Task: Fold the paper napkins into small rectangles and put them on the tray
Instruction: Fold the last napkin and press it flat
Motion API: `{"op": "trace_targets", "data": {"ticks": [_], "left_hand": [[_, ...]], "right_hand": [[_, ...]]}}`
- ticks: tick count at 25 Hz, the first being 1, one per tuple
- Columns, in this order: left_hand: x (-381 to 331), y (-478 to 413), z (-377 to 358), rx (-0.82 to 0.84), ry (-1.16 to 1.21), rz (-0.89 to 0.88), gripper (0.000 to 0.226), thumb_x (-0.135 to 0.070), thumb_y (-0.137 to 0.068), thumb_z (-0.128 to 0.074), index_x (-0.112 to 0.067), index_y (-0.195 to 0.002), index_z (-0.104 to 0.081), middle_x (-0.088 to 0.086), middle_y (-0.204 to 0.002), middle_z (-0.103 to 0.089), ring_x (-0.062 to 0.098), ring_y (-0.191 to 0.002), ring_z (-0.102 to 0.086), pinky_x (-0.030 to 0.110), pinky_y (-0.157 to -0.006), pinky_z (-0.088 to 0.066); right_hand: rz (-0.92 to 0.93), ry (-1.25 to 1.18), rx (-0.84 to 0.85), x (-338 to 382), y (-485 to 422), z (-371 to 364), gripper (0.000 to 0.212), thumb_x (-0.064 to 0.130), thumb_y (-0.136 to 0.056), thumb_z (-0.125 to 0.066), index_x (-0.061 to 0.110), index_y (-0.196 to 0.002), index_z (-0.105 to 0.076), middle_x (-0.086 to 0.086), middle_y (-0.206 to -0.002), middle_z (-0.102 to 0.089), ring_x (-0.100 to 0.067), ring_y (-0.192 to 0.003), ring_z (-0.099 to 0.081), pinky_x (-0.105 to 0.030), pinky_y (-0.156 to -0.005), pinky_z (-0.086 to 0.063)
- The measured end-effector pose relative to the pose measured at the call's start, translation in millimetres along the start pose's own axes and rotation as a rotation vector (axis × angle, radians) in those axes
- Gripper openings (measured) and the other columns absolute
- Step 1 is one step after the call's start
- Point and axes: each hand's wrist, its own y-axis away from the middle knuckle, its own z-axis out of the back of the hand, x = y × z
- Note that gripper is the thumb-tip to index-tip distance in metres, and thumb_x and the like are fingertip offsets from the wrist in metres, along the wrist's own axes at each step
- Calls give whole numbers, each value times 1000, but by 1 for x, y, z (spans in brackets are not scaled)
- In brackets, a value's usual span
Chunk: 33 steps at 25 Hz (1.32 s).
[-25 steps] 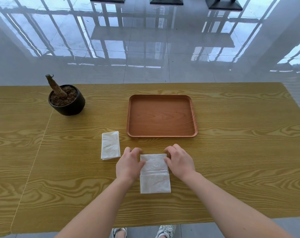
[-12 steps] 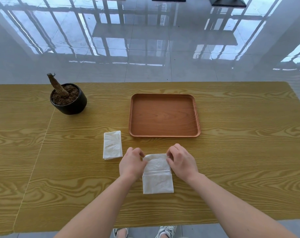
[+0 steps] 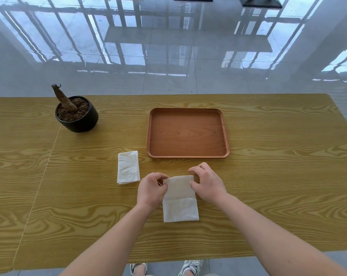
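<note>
A white paper napkin (image 3: 180, 204) lies on the wooden table in front of me, its far half lifted and bent toward me. My left hand (image 3: 151, 190) pinches the lifted flap's left corner and my right hand (image 3: 207, 183) pinches its right corner. A second white napkin (image 3: 128, 167), folded to a narrow rectangle, lies flat to the left, apart from my hands. The brown wooden tray (image 3: 225, 134) sits just beyond my hands with nothing in it.
A black pot (image 3: 79, 122) of soil with a cut stem stands at the back left of the table (image 3: 288, 176). A seam runs down the table's left side. Beyond the far edge is a glossy tiled floor.
Both hands have lifted the napkin's far edge off the table and brought it toward me, so the flap now stands up. The tray and the other napkin have not moved.
</note>
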Motion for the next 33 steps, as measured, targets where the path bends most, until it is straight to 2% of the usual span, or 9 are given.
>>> {"op": "trace_targets", "data": {"ticks": [2, 7, 12, 18, 22, 25, 27, 30, 33], "left_hand": [[0, 1, 0, -15, 7, -15, 20, -14, -82, -70, -32, -76, -69, -13, -73, -66, 4, -69, -61, 21, -62, -50], [2, 7, -1, -64, 14, -87, 9, -15, -81, -77, -24, -81, -73, -10, -80, -57, 7, -69, -56, 27, -66, -50], [0, 19, 5, -64, 2, -142, 10, -15, -82, -75, -25, -81, -74, -11, -55, -55, 7, -53, -50, 31, -54, -48], [2, 45, 7, -74, 54, -81, 14, -14, -77, -70, -26, -71, -76, -13, -55, -65, 5, -55, -59, 31, -56, -53], [7, 59, 4, -74, 129, -3, 24, -23, -85, -70, -23, -60, -73, -8, -56, -68, 5, -51, -56, 36, -56, -50], [5, 65, 2, -80, 221, 69, 16, -21, -83, -74, -26, -68, -77, -13, -64, -73, 3, -62, -66, 29, -62, -56], [5, 69, 1, -76, 317, 124, 11, -16, -80, -77, -26, -74, -78, -11, -69, -75, 5, -67, -69, 32, -69, -60], [7, 76, 1, -68, 366, 185, 12, -12, -77, -77, -24, -75, -78, -7, -69, -75, 11, -64, -70, 39, -69, -62], [11, 84, -2, -81, 328, 207, 13, -12, -76, -77, -25, -72, -76, -7, -67, -74, 9, -63, -68, 35, -68, -60]], "right_hand": [[10, -16, 7, 0, -1, 2, 25, 33, -92, -63, 27, -116, -63, 11, -110, -50, -10, -97, -53, -35, -78, -52], [32, -54, -41, 3, 4, 4, 10, 32, -93, -65, 23, -94, -70, 8, -94, -55, -11, -91, -55, -32, -75, -50], [27, -64, -64, 8, 18, 6, 6, 28, -90, -67, 23, -87, -65, 8, -85, -54, -12, -80, -55, -33, -69, -50], [41, -167, -41, 14, 44, 8, 4, 28, -90, -69, 24, -90, -69, 13, -64, -59, -9, -65, -58, -34, -65, -52], [56, -169, -53, 16, 61, 5, 3, 27, -90, -68, 25, -91, -71, 9, -63, -67, -10, -62, -63, -34, -66, -54], [31, -157, -62, 18, 69, 4, 5, 27, -93, -66, 28, -95, -71, 11, -59, -71, -4, -53, -64, -29, -64, -56], [-12, -218, -54, 19, 73, 3, 6, 25, -93, -66, 30, -94, -70, 13, -60, -73, -4, -46, -62, -28, -59, -55], [-107, -434, -31, 20, 80, -4, 19, 10, -88, -63, 28, -88, -70, 10, -71, -76, -12, -48, -68, -37, -62, -61], [-228, -653, -12, 19, 87, -13, 24, -1, -80, -59, 18, -83, -74, -2, -77, -77, -24, -60, -73, -50, -74, -62]]}}
